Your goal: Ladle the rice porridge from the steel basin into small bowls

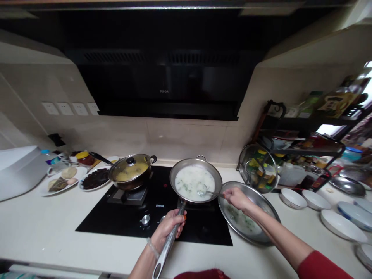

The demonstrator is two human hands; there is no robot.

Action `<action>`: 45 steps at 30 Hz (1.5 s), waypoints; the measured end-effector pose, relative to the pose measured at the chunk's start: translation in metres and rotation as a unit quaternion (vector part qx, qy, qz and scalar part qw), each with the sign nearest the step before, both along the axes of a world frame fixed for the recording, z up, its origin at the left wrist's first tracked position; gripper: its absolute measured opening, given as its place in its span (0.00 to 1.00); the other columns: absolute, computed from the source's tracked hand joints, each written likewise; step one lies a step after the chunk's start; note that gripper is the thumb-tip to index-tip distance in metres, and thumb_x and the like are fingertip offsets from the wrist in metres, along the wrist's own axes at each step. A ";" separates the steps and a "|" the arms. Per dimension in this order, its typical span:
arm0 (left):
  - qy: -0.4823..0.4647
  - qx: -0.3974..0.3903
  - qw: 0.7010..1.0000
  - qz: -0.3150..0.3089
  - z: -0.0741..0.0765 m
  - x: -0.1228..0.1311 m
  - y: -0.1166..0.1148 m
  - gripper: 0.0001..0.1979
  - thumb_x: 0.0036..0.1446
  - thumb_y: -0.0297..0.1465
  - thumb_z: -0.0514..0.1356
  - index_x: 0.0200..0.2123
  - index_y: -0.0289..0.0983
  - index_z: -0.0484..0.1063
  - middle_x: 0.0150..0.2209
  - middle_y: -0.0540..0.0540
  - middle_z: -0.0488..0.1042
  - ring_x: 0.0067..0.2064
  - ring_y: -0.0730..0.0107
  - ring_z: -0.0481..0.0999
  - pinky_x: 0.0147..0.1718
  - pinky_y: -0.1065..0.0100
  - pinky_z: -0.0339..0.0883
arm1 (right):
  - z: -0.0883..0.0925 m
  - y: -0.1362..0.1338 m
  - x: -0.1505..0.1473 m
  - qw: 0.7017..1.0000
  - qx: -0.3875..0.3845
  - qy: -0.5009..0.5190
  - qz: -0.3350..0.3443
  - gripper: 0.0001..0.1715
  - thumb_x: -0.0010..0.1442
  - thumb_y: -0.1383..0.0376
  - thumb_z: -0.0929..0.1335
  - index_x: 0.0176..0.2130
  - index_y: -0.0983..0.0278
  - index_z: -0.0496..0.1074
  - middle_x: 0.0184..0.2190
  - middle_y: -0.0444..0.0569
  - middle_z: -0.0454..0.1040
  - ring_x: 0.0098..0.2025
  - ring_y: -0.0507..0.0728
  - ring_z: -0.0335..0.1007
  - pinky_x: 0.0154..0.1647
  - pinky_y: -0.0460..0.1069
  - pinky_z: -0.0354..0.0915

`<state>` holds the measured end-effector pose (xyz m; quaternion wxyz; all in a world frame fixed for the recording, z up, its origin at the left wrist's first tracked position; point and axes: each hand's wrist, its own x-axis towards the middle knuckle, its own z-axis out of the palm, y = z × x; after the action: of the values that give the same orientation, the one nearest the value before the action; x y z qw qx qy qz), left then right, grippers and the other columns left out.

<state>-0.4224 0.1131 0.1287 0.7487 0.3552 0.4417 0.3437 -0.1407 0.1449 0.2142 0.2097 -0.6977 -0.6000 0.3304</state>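
Note:
On the right burner sits a steel wok (218, 176) holding white liquid flecked with green bits. My left hand (169, 224) is closed round the wok's long metal handle, thumb on top. A metal ladle (202, 189) dips into the white liquid near the wok's right front wall. Its handle is gripped in my right hand (236, 197). Under my right forearm stands a wide metal basin (266, 201) with more of the pale, green-flecked liquid at its bottom. The forearm hides part of the basin.
A glass-lidded pan (130, 159) with yellow contents occupies the left burner of the black cooktop (116, 221). Plates of food (81, 170) stand left. A glass lid (271, 164) leans against the rack (308, 145); several white bowls (293, 198) sit right. The range hood (165, 77) hangs above.

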 end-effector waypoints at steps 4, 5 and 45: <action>0.002 -0.003 1.000 -0.001 0.000 0.000 0.000 0.24 0.37 0.35 0.66 0.40 0.33 0.66 0.19 0.56 0.64 0.16 0.82 0.58 0.12 0.77 0.49 | 0.004 -0.005 0.003 0.992 -0.051 0.100 -0.056 0.05 0.52 0.71 0.62 0.29 0.65 0.67 0.14 0.38 0.57 0.14 0.46 0.47 0.15 0.43 0.43; 0.002 -0.003 1.000 -0.001 0.000 0.000 0.000 0.24 0.37 0.35 0.66 0.40 0.33 0.66 0.19 0.56 0.64 0.16 0.82 0.58 0.12 0.77 0.49 | 0.005 -0.006 0.004 0.989 -0.057 0.120 -0.066 0.05 0.52 0.71 0.62 0.30 0.66 0.68 0.14 0.38 0.57 0.13 0.46 0.47 0.15 0.43 0.43; -0.004 -0.005 1.000 -0.012 -0.003 -0.003 0.001 0.26 0.38 0.36 0.68 0.41 0.34 0.65 0.20 0.57 0.64 0.16 0.82 0.58 0.12 0.77 0.48 | -0.026 -0.092 0.134 0.980 0.076 0.031 -0.183 0.14 0.48 0.61 0.65 0.33 0.64 0.75 0.24 0.51 0.77 0.26 0.59 0.72 0.27 0.49 0.65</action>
<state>-0.4255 0.1139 0.1253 0.7562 0.3555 0.4361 0.3340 -0.0070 0.0530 0.1879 0.3377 -0.7670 -0.4791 0.2611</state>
